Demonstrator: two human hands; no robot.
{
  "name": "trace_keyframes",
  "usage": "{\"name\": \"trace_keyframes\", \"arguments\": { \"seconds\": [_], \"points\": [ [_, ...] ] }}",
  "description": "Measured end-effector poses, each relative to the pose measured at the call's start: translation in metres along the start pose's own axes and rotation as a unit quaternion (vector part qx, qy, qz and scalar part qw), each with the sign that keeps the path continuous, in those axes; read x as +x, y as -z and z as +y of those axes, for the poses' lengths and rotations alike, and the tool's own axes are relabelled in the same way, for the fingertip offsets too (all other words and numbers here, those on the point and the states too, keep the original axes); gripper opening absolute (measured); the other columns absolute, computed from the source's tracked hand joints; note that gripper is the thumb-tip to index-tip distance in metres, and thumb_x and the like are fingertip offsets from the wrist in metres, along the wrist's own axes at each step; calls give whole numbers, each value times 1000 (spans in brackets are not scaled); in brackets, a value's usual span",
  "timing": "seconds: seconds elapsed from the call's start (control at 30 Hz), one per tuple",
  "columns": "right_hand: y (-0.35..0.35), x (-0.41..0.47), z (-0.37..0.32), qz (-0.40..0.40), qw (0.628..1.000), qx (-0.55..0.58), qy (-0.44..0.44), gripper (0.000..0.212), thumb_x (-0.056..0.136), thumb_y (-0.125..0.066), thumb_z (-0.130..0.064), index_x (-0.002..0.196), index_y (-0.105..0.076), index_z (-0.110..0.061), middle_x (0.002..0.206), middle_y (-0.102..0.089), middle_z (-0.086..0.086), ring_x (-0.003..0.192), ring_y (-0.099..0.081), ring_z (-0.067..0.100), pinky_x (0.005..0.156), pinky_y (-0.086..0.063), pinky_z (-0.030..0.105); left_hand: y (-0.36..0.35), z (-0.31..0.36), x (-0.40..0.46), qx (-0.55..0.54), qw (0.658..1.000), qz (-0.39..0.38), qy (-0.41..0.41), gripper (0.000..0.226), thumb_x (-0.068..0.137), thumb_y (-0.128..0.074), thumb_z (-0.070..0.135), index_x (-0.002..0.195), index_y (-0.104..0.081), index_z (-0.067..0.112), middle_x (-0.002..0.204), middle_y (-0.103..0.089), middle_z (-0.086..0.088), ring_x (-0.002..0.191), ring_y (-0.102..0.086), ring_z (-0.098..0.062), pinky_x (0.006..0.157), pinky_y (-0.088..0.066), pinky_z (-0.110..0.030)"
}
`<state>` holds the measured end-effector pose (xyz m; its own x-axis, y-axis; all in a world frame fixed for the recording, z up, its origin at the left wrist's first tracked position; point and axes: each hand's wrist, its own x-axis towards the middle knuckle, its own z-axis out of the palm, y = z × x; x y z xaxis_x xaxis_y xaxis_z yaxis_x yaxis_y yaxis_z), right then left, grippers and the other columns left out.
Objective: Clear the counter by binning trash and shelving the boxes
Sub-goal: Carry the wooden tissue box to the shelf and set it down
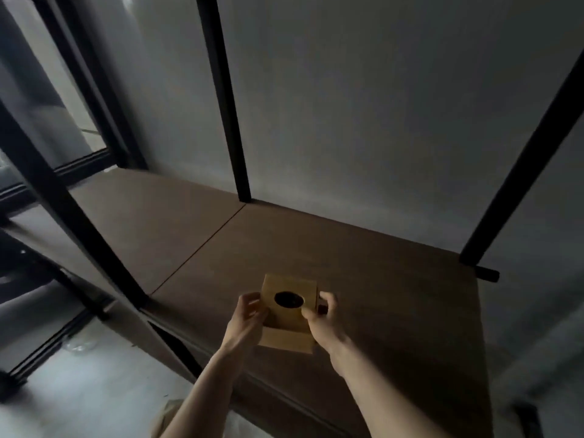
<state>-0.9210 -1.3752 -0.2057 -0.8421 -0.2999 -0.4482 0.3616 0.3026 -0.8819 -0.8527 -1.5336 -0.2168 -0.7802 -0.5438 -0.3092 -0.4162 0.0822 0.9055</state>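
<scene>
A small tan cardboard box [289,314] with a dark round hole in its top flap is over the near right part of the brown shelf board [379,279]. My left hand [248,316] grips its left side. My right hand [322,317] grips its right side, fingers curled over the flap's edge. Whether the box rests on the board or hangs just above it I cannot tell.
Black metal posts of the shelving rise at the left [72,216], at the back middle [227,99] and at the right [521,172]. A grey wall stands behind. Pale floor [94,384] lies at the lower left, with a lower shelf level beneath the board.
</scene>
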Motion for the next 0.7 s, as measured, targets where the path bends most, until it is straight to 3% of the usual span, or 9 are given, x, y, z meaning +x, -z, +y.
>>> {"name": "trace_keyframes", "arguments": {
  "seconds": [0.17, 0.3, 0.4, 0.6, 0.7],
  "points": [
    [-14, 12, 28, 82, 994, -68, -36, 55, 99, -62, -28, 150, -41, -28, 142, -53, 4, 126, -57, 27, 97, -51, 37, -4, -33, 33, 34, 997, -69, -2, 19, 101, -50, 17, 113, -51, 31, 110, -66, 1, 98, -65, -22, 87, -53, -47],
    [-32, 17, 46, 122, 987, -83, -57, 63, 99, -63, -23, 156, -38, -26, 157, -45, 3, 141, -48, 27, 108, -46, 36, -2, -55, 55, 50, 992, -113, -10, 23, 101, -50, 18, 107, -51, 39, 115, -68, -2, 103, -64, -23, 77, -50, -37],
    [-43, 23, 54, 135, 985, -85, -61, 65, 99, -63, -21, 158, -36, -26, 159, -42, 3, 144, -45, 26, 111, -44, 36, 2, -69, 68, 66, 989, -136, -5, 26, 100, -48, 17, 111, -48, 41, 119, -67, -4, 106, -63, -22, 73, -48, -32],
    [-60, 23, 67, 140, 984, -88, -64, 67, 98, -64, -20, 158, -35, -25, 158, -42, 3, 144, -44, 25, 110, -43, 35, 4, -81, 78, 99, 985, -145, 12, 25, 101, -41, 21, 121, -43, 36, 116, -66, -4, 101, -64, -24, 83, -54, -44],
    [-61, 22, 67, 136, 984, -100, -62, 71, 97, -66, -30, 159, -32, -26, 161, -39, 3, 147, -40, 26, 114, -40, 38, 5, -82, 79, 125, 982, -143, 2, 22, 102, -41, 25, 123, -42, 35, 117, -67, -4, 94, -65, -18, 71, -54, -36]
  ]
}}
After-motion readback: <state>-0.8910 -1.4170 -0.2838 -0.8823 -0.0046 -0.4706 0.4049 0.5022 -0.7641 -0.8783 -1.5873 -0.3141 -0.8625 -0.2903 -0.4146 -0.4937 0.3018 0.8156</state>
